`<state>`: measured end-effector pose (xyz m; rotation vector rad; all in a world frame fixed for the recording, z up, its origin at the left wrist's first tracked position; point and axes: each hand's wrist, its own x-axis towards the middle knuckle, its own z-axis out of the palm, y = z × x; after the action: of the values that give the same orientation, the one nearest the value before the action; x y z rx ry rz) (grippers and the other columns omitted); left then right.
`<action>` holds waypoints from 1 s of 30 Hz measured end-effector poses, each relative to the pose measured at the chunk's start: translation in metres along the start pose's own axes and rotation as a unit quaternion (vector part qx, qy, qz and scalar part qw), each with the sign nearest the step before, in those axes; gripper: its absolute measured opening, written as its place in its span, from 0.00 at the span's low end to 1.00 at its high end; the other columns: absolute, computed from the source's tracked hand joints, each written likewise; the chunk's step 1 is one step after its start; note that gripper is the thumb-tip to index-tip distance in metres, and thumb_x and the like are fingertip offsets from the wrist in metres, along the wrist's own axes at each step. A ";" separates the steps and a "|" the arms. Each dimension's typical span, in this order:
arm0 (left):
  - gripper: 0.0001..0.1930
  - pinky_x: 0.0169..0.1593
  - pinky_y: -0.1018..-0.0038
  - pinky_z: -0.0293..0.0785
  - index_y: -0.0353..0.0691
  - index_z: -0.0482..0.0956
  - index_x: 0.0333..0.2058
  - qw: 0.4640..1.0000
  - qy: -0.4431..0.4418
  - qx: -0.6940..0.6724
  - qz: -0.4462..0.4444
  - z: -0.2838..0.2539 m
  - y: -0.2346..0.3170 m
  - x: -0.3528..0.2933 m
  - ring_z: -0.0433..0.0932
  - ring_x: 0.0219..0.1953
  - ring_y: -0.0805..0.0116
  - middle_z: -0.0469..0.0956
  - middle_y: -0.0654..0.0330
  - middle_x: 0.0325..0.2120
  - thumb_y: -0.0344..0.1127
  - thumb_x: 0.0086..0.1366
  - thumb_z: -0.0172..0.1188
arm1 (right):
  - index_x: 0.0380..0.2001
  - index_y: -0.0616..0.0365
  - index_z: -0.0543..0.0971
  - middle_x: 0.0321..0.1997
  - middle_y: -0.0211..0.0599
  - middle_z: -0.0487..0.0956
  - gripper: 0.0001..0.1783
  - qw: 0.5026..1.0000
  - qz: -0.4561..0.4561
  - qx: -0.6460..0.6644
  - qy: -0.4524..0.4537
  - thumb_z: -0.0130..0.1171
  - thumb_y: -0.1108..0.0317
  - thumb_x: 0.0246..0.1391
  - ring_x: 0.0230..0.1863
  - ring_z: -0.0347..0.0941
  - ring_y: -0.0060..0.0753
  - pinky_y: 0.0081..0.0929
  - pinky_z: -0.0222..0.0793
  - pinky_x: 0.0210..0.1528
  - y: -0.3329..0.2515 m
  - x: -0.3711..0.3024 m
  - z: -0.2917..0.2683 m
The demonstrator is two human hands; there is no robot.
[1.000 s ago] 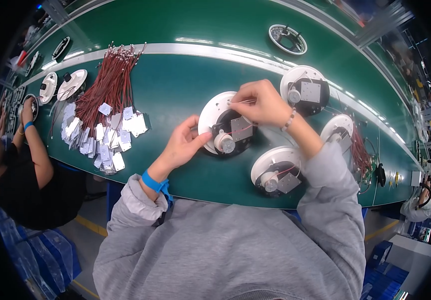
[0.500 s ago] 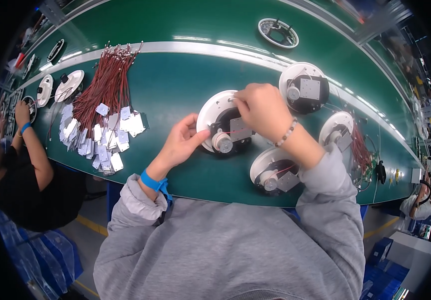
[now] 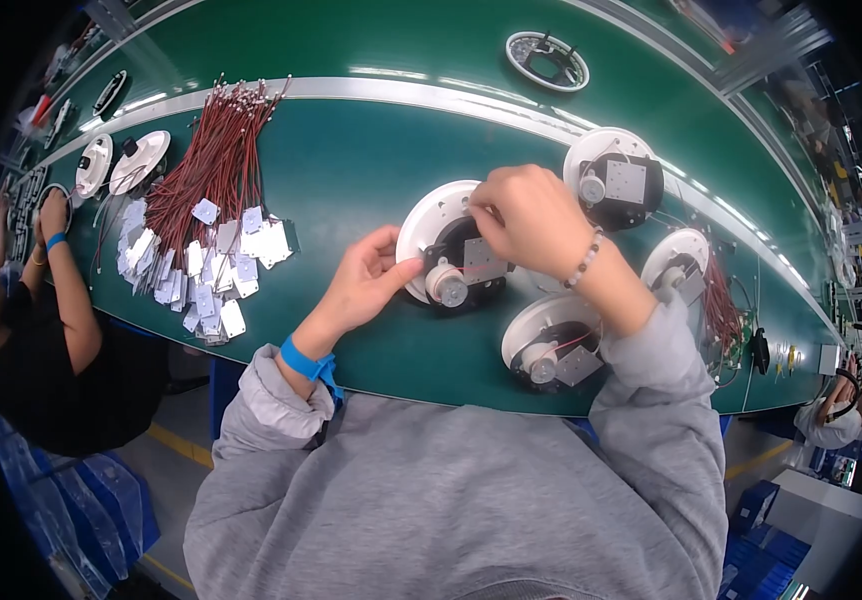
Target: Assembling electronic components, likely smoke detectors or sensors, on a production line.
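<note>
A white round disc assembly [image 3: 421, 228] with a black base, a small silver motor [image 3: 448, 286] and a grey metal plate [image 3: 484, 259] stands tilted on the green bench in front of me. My left hand [image 3: 363, 285] grips its left rim, thumb on the near side. At the upper right of the disc is my right hand [image 3: 533, 222], fingers pinched together at the rim; whatever lies between the fingertips is hidden. Thin red wires run between motor and plate. Similar assemblies stand close by: one below my right wrist [image 3: 549, 340], one behind it [image 3: 611, 180] and another by my right sleeve [image 3: 673, 262].
Left of my hands lies a large bundle of red wires [image 3: 216, 160] ending in grey metal plates [image 3: 216, 265]. A white oval ring part [image 3: 547, 61] sits on the green strip beyond the pale rail. More red wires [image 3: 721, 310] lie at right. A co-worker's hand [image 3: 54, 213] works at far left.
My hands stay at the same disc, the right fingers shifting only slightly at its rim. The oval ring beyond the rail sits a little farther left. The co-worker's hand has moved slightly.
</note>
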<state>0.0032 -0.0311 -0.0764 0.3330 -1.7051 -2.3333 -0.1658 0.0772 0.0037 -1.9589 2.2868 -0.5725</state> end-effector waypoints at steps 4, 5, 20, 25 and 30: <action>0.11 0.40 0.79 0.69 0.32 0.66 0.38 1.000 -0.003 -0.011 0.003 -0.001 -0.003 -0.001 0.72 0.35 0.74 0.71 0.58 0.34 0.27 0.56 0.51 | 0.15 0.61 0.76 0.17 0.41 0.72 0.04 1.000 0.012 -0.016 0.023 0.52 0.74 0.34 0.21 0.69 0.44 0.34 0.65 0.24 -0.002 0.002 0.005; 0.11 0.40 0.79 0.69 0.32 0.66 0.38 1.000 -0.002 -0.012 0.003 -0.001 -0.003 0.000 0.72 0.35 0.74 0.71 0.58 0.34 0.27 0.56 0.51 | 0.14 0.61 0.75 0.17 0.41 0.72 0.04 0.999 0.023 -0.037 0.027 0.52 0.74 0.34 0.21 0.69 0.44 0.34 0.65 0.25 -0.004 0.002 0.005; 0.11 0.36 0.80 0.71 0.34 0.66 0.39 0.998 -0.023 -0.008 -0.066 -0.022 0.000 0.009 0.70 0.36 0.74 0.69 0.60 0.36 0.34 0.61 0.44 | 0.16 0.65 0.73 0.22 0.46 0.69 0.03 0.998 -0.013 -0.063 0.006 0.52 0.79 0.29 0.23 0.69 0.47 0.33 0.67 0.27 -0.012 -0.005 0.007; 0.15 0.38 0.80 0.70 0.34 0.66 0.44 0.992 -0.105 0.067 -0.003 -0.021 0.018 0.048 0.70 0.39 0.75 0.70 0.59 0.39 0.29 0.57 0.49 | 0.17 0.63 0.73 0.20 0.44 0.71 0.02 0.999 -0.014 0.010 0.051 0.53 0.78 0.33 0.23 0.68 0.46 0.34 0.65 0.26 -0.011 -0.001 0.011; 0.11 0.37 0.81 0.70 0.32 0.72 0.37 0.984 -0.149 0.049 -0.089 -0.022 0.004 0.060 0.73 0.32 0.76 0.75 0.61 0.31 0.26 0.54 0.53 | 0.15 0.61 0.73 0.21 0.41 0.71 0.05 0.998 -0.043 0.036 0.040 0.58 0.71 0.33 0.25 0.68 0.43 0.33 0.65 0.27 -0.008 -0.001 0.008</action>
<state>-0.0464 -0.0710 -0.0814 0.1633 -2.0069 -2.5380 -0.1553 0.0759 -0.0009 -2.0443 2.2007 -0.7452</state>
